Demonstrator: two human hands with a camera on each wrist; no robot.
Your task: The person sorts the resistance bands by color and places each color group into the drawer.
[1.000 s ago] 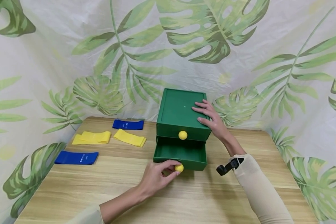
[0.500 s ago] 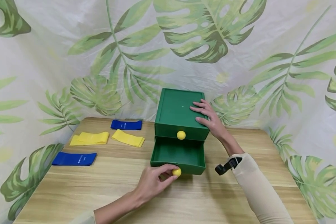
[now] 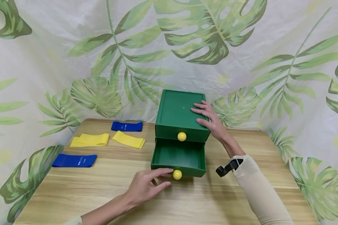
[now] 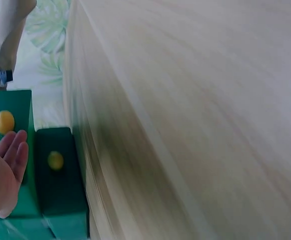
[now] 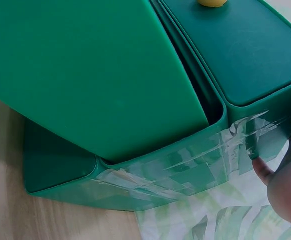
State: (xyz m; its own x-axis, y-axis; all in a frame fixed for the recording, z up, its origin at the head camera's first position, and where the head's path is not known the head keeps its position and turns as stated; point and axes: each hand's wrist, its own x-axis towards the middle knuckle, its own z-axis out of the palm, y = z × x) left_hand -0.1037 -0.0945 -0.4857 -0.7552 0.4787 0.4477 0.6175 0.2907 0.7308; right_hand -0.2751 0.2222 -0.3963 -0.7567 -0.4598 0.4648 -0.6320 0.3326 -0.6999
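A green drawer unit (image 3: 177, 107) stands on the table, with one drawer (image 3: 191, 172) pulled out below the top one. My left hand (image 3: 146, 186) is beside that drawer's yellow ball knob (image 3: 177, 174). Its index fingertip is close to the knob and the thumb is apart from it; whether the fingertip touches, I cannot tell. My right hand (image 3: 209, 118) rests with spread fingers on the unit's top right edge. In the right wrist view, the pulled-out drawer (image 5: 95, 75) sticks out between two shut tiers.
Left of the unit lie two yellow bands (image 3: 90, 140) (image 3: 128, 139) and two blue bands (image 3: 74, 160) (image 3: 126, 126). Clear tape (image 5: 170, 175) covers the unit's side. A leaf-print cloth (image 3: 101, 62) hangs behind the wooden table (image 3: 214, 200).
The drawer has come further out toward me. My left fingers have let go of its knob and moved slightly left. The right hand stays on the unit.
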